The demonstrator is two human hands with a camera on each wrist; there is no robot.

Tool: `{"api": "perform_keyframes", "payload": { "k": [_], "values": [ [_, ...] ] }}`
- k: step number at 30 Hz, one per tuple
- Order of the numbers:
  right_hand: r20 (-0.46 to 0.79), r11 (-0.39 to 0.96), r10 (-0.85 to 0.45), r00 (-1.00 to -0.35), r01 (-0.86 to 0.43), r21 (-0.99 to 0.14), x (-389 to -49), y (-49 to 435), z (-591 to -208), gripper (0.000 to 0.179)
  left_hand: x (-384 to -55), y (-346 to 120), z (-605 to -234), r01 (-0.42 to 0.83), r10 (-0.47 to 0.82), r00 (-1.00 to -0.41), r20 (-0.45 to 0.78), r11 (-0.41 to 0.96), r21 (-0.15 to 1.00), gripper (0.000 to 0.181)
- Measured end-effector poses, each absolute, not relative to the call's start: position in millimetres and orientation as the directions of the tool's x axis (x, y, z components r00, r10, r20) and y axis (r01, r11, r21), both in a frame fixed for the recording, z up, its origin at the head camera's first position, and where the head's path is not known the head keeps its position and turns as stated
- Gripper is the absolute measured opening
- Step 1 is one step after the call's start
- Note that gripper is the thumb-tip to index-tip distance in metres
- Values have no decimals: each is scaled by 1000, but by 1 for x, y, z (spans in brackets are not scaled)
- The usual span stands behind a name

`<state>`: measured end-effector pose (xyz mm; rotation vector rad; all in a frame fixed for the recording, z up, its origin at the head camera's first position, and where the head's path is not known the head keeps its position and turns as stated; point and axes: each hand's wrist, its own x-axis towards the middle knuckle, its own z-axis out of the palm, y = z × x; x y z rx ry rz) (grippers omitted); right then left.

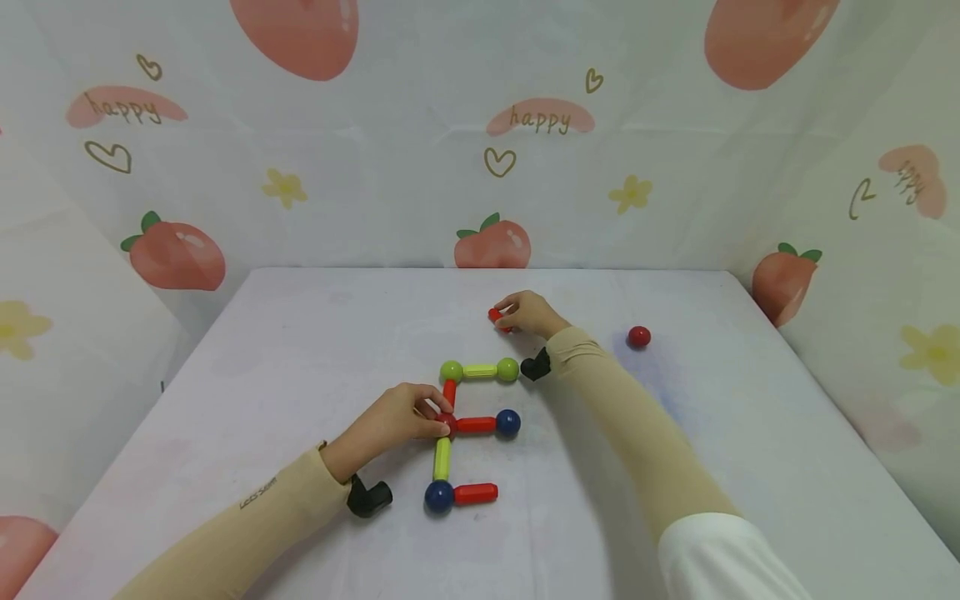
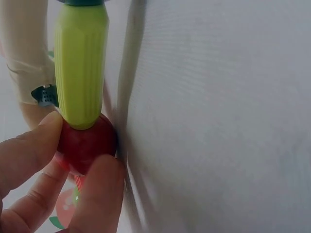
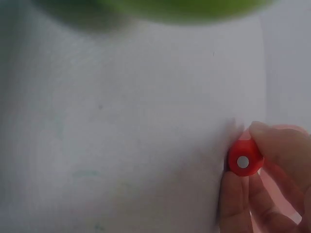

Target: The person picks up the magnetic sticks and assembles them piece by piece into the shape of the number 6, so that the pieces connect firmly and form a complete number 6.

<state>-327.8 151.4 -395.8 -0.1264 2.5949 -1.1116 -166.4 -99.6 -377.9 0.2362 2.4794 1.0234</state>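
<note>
Magnetic rods and balls lie joined in an E-like shape on the table. With thumb and fingers, my left hand [image 1: 399, 417] pinches the red ball [image 2: 90, 145] at the middle of its left side. From that ball a red rod [image 1: 476, 425] runs right to a blue ball [image 1: 507, 423], and a yellow-green rod [image 2: 80, 68] leads to the lower blue ball [image 1: 439, 497]. Another red rod [image 1: 480, 493] extends from there, its right end bare. Beyond the upper row, my right hand [image 1: 534, 315] pinches a loose red rod [image 3: 251, 167], its magnet end showing in the right wrist view.
At the upper row, a yellow-green rod [image 1: 480, 371] links two green balls [image 1: 452, 372]. A separate red ball [image 1: 639, 337] lies to the right of the right forearm. Black wrist cameras [image 1: 369, 497] hang close to the table [image 1: 322, 333]. A printed cloth [image 1: 390, 183] stands behind.
</note>
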Motion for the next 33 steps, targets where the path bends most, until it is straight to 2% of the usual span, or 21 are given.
{"api": "perform_keyframes", "payload": {
  "k": [7,14,18,22,27,33],
  "values": [
    [-251,699,-203,-946,40,-714,-328,149,-397,42,-166,-103,-380,-24,321,-877,-357,714,700,21],
    [-259,689,-191,-947,58,-723,-325,151,-397,42,-157,-106,-365,61,333,-891,-309,761,646,26],
    [-258,690,-190,-947,58,-721,-326,151,-397,42,-144,-104,-350,101,359,-894,-269,745,660,24],
    [-259,695,-192,-947,55,-717,-326,152,-396,43,-130,-101,-340,159,422,-872,-249,724,671,21],
    [-260,694,-189,-947,59,-718,-325,153,-395,43,-115,-95,-342,197,481,-830,-284,728,657,21],
    [-264,699,-187,-946,61,-713,-326,153,-395,43,-108,-88,-351,189,478,-813,-331,756,627,19]
  ]
}}
